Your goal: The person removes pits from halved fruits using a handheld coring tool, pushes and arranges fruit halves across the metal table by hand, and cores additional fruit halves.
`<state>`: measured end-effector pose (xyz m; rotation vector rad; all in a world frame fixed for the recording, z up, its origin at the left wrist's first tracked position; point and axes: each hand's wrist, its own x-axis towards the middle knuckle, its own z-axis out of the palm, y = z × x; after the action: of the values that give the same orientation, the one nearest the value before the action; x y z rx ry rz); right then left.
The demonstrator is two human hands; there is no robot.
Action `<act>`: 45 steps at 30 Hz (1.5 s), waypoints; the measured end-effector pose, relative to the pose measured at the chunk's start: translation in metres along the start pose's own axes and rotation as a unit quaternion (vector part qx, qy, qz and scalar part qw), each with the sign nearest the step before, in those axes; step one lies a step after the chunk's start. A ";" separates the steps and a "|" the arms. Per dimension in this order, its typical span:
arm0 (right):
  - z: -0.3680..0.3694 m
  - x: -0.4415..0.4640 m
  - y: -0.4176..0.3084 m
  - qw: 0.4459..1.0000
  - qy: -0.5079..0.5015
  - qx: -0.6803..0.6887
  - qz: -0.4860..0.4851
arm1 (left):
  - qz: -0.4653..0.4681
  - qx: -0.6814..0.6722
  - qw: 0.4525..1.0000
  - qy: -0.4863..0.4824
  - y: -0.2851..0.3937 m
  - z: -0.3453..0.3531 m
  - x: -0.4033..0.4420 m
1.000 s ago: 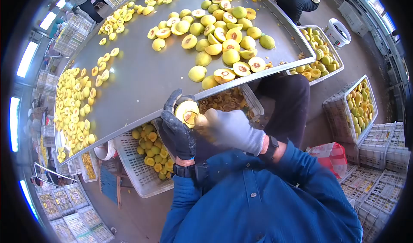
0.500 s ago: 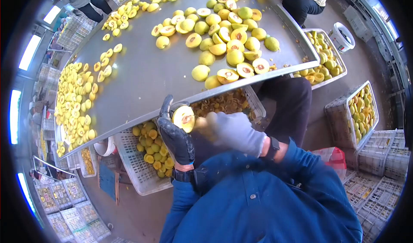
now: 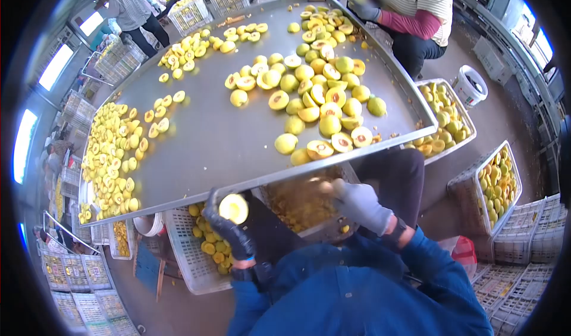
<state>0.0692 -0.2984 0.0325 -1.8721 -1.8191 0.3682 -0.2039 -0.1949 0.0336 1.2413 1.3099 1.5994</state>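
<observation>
My left hand [image 3: 229, 232], in a dark glove, is closed around a peach half [image 3: 233, 208], its cut face up and pale yellow in the middle. It is just below the near rim of the metal table [image 3: 196, 139]. To the right, my right hand [image 3: 364, 206], in a grey glove, is closed on a small tool [image 3: 326, 186], too smeared by motion to tell its kind. This hand is over a crate of brownish scraps [image 3: 297, 208] between my knees. Beneath my left hand, a white crate [image 3: 189, 247] holds yellow peaches [image 3: 214, 249].
Peaches, whole and halved [image 3: 321, 92], lie at the table's right; many halves [image 3: 110, 157] cover its left end. Fruit-filled crates [image 3: 496, 184] and a white bucket [image 3: 470, 87] stand at the right. Another person [image 3: 416, 20] sits across the table's far right corner.
My right hand has pulled away rightward and down from the peach half. My left hand has dropped slightly left with it, and its reddish centre no longer shows. The view has tilted up.
</observation>
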 end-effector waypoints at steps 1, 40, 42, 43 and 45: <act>-0.004 -0.003 0.015 0.999 0.012 -0.027 0.012 | 0.055 0.076 0.996 0.012 0.000 -0.014 0.006; 0.013 -0.015 0.096 0.994 0.048 0.063 -0.072 | 0.196 0.486 0.755 -0.393 -0.101 0.152 0.084; 0.012 -0.019 0.101 0.996 -0.004 0.003 -0.093 | 0.216 0.477 0.764 -0.376 -0.116 0.144 0.083; 0.005 -0.018 0.100 0.994 -0.018 -0.018 -0.103 | 0.227 0.471 0.769 -0.367 -0.113 0.146 0.082; -0.006 -0.020 0.093 0.993 -0.008 -0.015 -0.116 | 0.197 0.462 0.773 -0.386 -0.106 0.146 0.084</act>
<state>0.1498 -0.3175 -0.0141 -1.6556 -2.0372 0.2754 -0.0923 -0.0504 -0.0470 2.5490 1.2983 0.3753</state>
